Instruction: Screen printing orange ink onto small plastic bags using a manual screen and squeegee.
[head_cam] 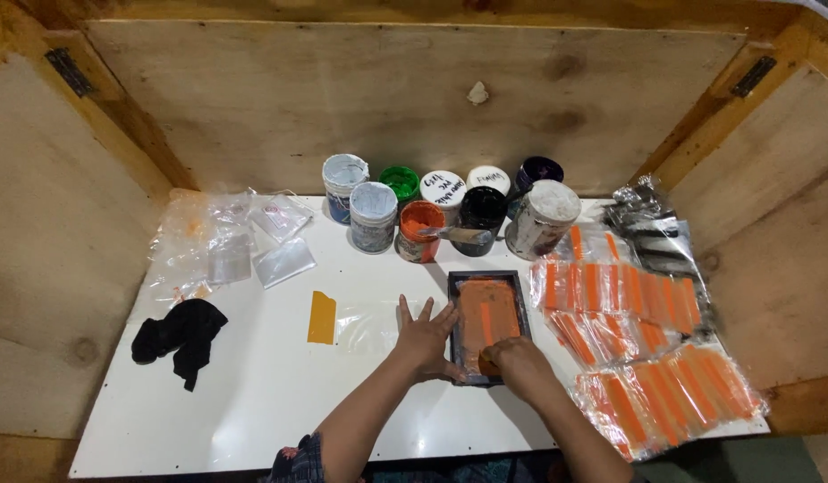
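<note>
Nearest me are my own two forearms, reaching up from the bottom edge over the white table (pixel 253 402). My left hand (pixel 423 335) lies flat with fingers spread, pressing on a clear plastic sheet (pixel 369 324) and against the left edge of the small black frame (pixel 488 326), as if to keep the frame from sliding. My right hand (pixel 514 360) is curled at the frame's near end, clenched around something small and orange; I cannot make out what, since the fingers cover it. The frame sits just in front of me, near the middle of the table, its mesh flooded with orange ink.

A flat orange-yellow card (pixel 322 317) lies on the far end of the plastic sheet, apart from my left hand. Behind the frame stands a cluster of ink jars (pixel 450 215), close enough to reach; the open orange jar (pixel 420 228) has a stick resting across it. To my right, rows of small bags with orange strips (pixel 629 331) are fanned out, overlapping, probably laid that way to keep them apart. On the left lie empty clear bags (pixel 226 246) and a crumpled black cloth (pixel 180 335), handy for wiping. Plywood walls (pixel 414 98) box the table in.
</note>
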